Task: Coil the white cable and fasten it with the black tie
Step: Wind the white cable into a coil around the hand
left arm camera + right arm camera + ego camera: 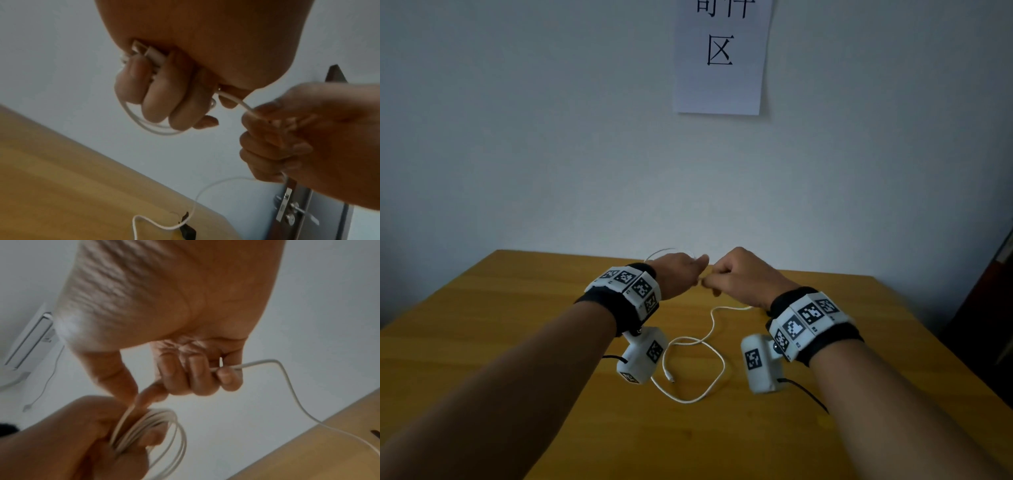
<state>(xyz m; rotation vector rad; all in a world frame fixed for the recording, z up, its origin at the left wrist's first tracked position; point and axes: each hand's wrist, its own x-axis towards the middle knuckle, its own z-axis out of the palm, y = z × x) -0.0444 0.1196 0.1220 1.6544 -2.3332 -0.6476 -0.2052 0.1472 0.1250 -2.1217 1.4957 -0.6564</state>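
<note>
- Head view: looks from above and behind both forearms, forward and slightly down over the wooden table (517, 325) toward a pale wall with a paper sign (722, 58); both hands sit mid-frame, at arm's length
- Left wrist view: looks from under the wrist, very close, along the left hand (185, 65) and upward; the table edge slants across the lower left; a door handle (287, 206) shows lower right
- Right wrist view: likewise close beneath the right hand (174, 313), tilted upward at the wall; the table corner lies lower right
- Shared: all three views take in both hands, the white cable (698, 342) and the table; each wrist view sees the opposite hand
</note>
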